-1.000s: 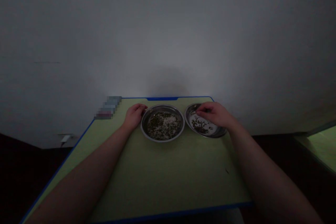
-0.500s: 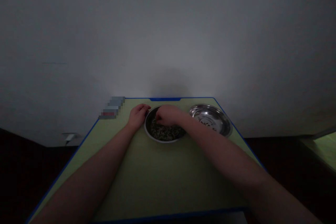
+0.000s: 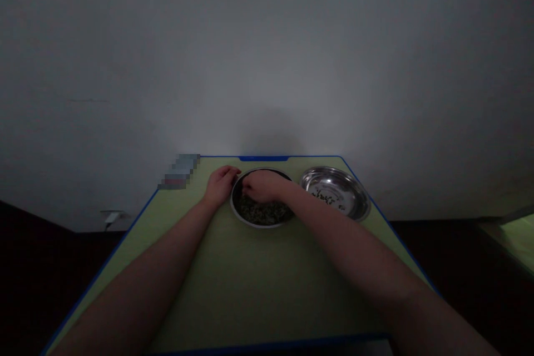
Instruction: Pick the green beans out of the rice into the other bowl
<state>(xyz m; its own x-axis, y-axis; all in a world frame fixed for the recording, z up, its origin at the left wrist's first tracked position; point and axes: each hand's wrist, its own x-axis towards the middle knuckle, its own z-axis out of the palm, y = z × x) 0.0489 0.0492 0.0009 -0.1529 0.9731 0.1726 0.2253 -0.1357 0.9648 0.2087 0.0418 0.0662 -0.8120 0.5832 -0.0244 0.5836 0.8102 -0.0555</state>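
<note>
Two round steel dishes stand at the far end of a green table [image 3: 250, 283]. The middle dish [image 3: 262, 221] holds a mix of dark and pale grains. My right hand [image 3: 261, 185] reaches into its far left part, fingers bunched together in the grains; what they pinch is hidden. My left hand [image 3: 220, 184] rests curled against the dish's left rim. The right dish [image 3: 354, 200] holds a small scatter of dark grains on its shiny bottom and nobody touches it.
The table has a blue edge and stands against a pale wall. A blurred-out patch [image 3: 179, 172] lies at its far left corner. Dark floor flanks both sides; another green surface [image 3: 517, 239] shows at the far right.
My right hand left the right dish, crossed to the middle dish and now sits in its grains, a little further left. My left hand has stayed at the rim.
</note>
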